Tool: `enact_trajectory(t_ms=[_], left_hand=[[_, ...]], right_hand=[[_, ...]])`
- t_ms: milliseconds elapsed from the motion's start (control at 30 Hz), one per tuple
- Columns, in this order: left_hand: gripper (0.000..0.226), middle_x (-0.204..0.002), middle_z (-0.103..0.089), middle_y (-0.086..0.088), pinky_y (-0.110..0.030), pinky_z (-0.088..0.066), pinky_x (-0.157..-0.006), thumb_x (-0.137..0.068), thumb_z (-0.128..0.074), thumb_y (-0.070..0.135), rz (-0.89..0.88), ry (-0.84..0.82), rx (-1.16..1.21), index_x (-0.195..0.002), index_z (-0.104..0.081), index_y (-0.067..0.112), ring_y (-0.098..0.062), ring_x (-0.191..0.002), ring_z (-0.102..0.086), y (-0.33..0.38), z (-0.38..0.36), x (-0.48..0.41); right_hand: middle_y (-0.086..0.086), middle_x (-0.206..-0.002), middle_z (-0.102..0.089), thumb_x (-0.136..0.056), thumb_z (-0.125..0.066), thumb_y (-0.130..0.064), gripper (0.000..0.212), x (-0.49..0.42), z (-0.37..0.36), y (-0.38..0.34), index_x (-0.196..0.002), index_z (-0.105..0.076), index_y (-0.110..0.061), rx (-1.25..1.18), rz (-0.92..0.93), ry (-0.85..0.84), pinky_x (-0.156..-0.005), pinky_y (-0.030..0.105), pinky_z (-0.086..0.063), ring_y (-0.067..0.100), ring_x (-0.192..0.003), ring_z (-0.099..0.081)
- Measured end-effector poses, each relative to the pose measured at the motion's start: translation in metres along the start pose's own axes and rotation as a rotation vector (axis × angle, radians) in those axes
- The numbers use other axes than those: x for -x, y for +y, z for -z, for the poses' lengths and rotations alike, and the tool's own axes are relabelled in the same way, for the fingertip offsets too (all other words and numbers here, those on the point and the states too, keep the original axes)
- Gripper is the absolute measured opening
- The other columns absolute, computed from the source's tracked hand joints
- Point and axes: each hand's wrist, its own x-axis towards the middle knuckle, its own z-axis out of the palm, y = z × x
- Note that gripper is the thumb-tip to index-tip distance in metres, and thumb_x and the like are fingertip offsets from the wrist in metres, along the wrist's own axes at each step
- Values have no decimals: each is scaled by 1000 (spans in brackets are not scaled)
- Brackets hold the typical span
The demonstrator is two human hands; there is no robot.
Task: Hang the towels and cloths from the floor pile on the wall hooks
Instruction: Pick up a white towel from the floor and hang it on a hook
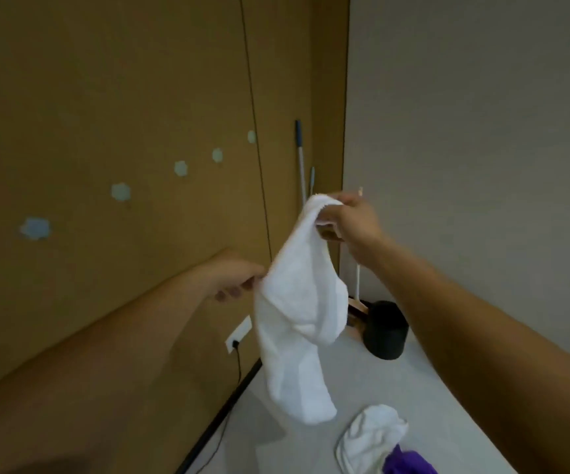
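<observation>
White towel (297,302): is being held up in the air by both hands, sagging limp between and below the fingers.
Right hand (348,220): the fingers are being kept curled, clamped on the towel's bunched top edge.
Left hand (235,278): a side fold, lower than the right fingers, is being pinched between thumb and curled fingers.
Handling: the towel is being judged soft, light, floppy and unbreakable; its nap is probably giving good grip.
Hold point: the top edge beside the right fingertips is being judged best for draping over a hook.
Wall hooks (121,192): a pale blue row is being shown above and beyond the left fingers.
Floor pile: a white cloth (369,436) and a purple cloth (406,461) are being left well below the fingers.
</observation>
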Motion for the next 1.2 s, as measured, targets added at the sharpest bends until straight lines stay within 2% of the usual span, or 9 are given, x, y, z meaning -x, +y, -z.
enact_trajectory(t_ms=[67,167,333,467,633,800,900,1000,1200], left_hand=[[72,-128,-52,10,-32,-51,-78,-66,-77,38,-216,-21,34,-131,-48,26,-17,-114,-55,-7,12,22],[67,-125,-61,15,-31,-53,-92,-62,-82,36,-432,-123,180,-121,-52,45,-7,-116,-58,-22,27,53],[34,-97,-73,0,-38,-58,-74,-83,-70,39,-210,167,327,-110,-64,18,-19,-88,-71,-69,65,82],[33,-112,-69,-10,-44,-53,-91,-88,-61,23,-208,167,570,-119,-61,10,-29,-102,-66,-91,105,111],[34,-106,-58,-19,-43,-44,-93,-88,-46,22,-459,148,1210,-114,-54,2,-31,-100,-57,-89,160,152],[36,-100,-67,-10,-40,-51,-83,-92,-49,34,-448,289,1296,-116,-59,9,-25,-94,-65,-121,213,185],[47,-105,-66,-8,-37,-51,-79,-91,-52,41,-263,443,1179,-128,-53,13,-24,-95,-63,-152,228,190],[54,-126,-60,-10,-47,-51,-87,-92,-47,50,-136,368,1080,-134,-45,16,-29,-108,-60,-190,230,197],[44,-102,-69,-20,-44,-58,-59,-96,-42,50,-109,347,904,-124,-45,16,-40,-81,-71,-216,235,211]], right_hand=[[3,-65,-67,-74,-59,7,21,10,-44,-13,-91,-67,-3,12,-7,-260,-58,28,-56,17,-60,-66],[-7,-67,-69,-72,-52,11,30,26,-99,-29,-93,-67,-5,56,96,-443,-53,21,-51,8,-60,-64],[0,-88,-70,-78,-60,3,28,40,-154,-54,-97,-67,-17,-38,257,-264,-72,34,-59,17,-81,-68],[2,-98,-69,-82,-71,-18,21,56,-186,-53,-101,-62,-20,-139,200,-233,-79,36,-59,21,-91,-67],[5,-123,-66,-88,-52,-60,57,89,-235,-29,-128,-60,-21,-172,-184,-730,-101,43,-46,24,-114,-63],[4,-129,-63,-90,-57,-45,46,121,-265,-22,-130,-58,-23,-72,-337,-1078,-95,41,-52,26,-120,-59],[12,-129,-62,-80,-69,-35,62,125,-280,-47,-134,-53,-9,-192,-302,-959,-106,49,-41,31,-120,-59],[16,-127,-63,-95,-52,-37,49,127,-298,-71,-133,-53,-7,-436,-241,-785,-102,48,-45,33,-117,-60],[16,-129,-62,-101,-40,-39,47,131,-314,-81,-132,-53,-6,-553,-104,-723,-100,46,-46,30,-120,-58]])
